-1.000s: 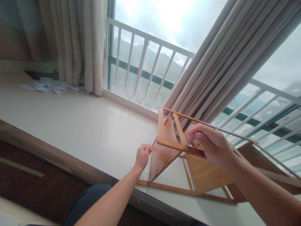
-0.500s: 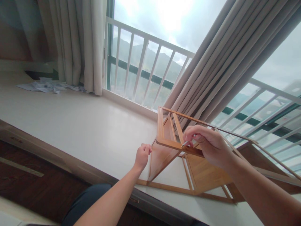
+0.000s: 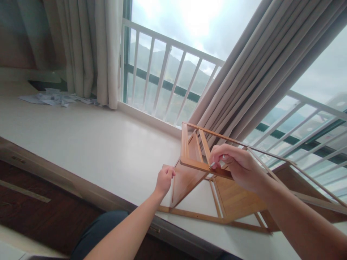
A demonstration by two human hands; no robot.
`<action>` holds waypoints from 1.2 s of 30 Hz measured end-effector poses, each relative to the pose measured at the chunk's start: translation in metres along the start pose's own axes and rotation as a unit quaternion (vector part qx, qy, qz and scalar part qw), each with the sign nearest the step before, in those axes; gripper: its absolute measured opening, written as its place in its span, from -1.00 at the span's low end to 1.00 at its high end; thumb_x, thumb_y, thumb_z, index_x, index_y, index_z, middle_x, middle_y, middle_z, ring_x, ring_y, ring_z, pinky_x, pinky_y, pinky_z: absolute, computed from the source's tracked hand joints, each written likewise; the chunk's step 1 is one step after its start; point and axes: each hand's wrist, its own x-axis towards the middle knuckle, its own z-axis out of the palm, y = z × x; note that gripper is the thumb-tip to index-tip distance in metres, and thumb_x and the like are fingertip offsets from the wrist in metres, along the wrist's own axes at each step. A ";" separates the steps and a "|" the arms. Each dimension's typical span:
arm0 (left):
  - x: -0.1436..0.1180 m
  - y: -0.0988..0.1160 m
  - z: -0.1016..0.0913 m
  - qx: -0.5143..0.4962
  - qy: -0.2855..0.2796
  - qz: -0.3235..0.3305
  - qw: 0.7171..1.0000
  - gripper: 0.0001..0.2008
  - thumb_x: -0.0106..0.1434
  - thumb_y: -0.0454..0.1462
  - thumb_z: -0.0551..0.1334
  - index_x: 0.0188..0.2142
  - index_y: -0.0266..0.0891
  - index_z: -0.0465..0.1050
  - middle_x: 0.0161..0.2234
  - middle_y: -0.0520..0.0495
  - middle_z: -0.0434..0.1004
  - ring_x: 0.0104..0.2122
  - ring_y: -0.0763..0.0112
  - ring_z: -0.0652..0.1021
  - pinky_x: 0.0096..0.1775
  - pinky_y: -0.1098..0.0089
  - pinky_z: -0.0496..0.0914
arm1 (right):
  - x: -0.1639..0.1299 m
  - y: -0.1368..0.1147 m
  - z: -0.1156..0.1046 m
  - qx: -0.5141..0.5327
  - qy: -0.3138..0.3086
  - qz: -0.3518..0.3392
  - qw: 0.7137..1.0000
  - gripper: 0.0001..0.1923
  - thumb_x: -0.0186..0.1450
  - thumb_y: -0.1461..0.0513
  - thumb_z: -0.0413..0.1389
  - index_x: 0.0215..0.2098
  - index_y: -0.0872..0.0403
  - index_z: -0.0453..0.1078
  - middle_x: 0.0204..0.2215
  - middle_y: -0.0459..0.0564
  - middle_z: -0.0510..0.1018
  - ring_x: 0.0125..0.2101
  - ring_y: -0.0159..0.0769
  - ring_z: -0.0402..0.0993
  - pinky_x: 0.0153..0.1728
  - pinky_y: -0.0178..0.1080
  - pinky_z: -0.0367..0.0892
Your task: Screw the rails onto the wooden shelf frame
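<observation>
A brown wooden shelf rack [image 3: 200, 166] lies on its side on a white window ledge [image 3: 108, 144]. My left hand [image 3: 165, 180] is closed on the left edge of one of its shelf panels [image 3: 187, 180]. Over the rack's near upper rail, my right hand [image 3: 238, 162] pinches a small silvery Allen key [image 3: 212, 165]. The key's tip meets the rail at a fastener too small to make out. Part of the key is hidden by my fingers.
Grey curtains [image 3: 244, 72] hang behind the rack. A white railing [image 3: 162, 72] stands at the window. Crumpled white papers [image 3: 54, 98] lie at the ledge's far left. Below the ledge's front edge are drawers and a dark wooden floor [image 3: 32, 216].
My right fingers have shifted slightly around the Allen key, and the key has turned a little. My left hand and the rack stay in place.
</observation>
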 end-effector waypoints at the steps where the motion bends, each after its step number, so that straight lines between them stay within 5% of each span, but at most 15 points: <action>1: 0.000 0.000 0.000 0.002 -0.001 -0.002 1.000 -0.55 0.28 0.03 0.03 -0.61 -0.12 0.34 -0.59 0.00 0.41 -0.48 0.30 0.46 -0.32 0.29 0.33 | 0.000 0.001 0.000 0.000 -0.003 0.000 1.000 -0.65 0.58 0.05 -0.03 -0.23 0.03 0.46 -0.42 -0.04 0.53 -0.40 -0.30 0.46 -0.32 -0.23 0.35; 36: -0.004 -0.005 0.003 0.015 -0.017 0.012 1.000 -0.53 0.32 0.06 0.03 -0.60 -0.11 0.32 -0.59 -0.01 0.44 -0.48 0.30 0.47 -0.32 0.28 0.34 | 0.002 -0.013 0.002 -0.035 0.006 -0.006 0.999 -0.66 0.55 0.09 0.07 -0.32 0.09 0.50 -0.46 -0.05 0.52 -0.46 -0.36 0.41 -0.42 -0.30 0.30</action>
